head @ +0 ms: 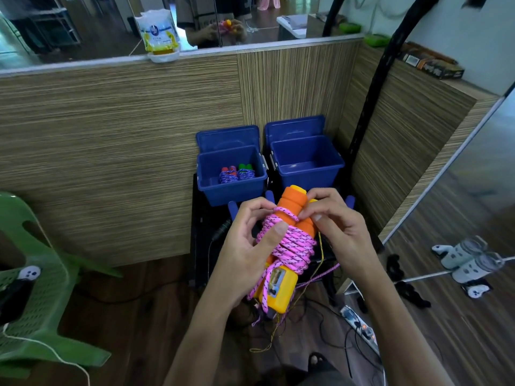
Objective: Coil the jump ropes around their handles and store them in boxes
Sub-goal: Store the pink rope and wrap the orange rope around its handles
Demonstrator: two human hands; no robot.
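Pink rope is coiled around orange handles; left hand grips the bundle, right hand pinches the rope.

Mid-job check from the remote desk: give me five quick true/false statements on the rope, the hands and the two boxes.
1. Both hands grip the rope bundle. True: the left hand and right hand hold the pink rope wound on the orange handles.
2. The rope in hand is blue. False: it is pink.
3. The left box already holds coiled ropes. True.
4. The right box is full of ropes. False: no ropes show inside it.
5. Both boxes have their lids shut. False: both lids stand open behind them.
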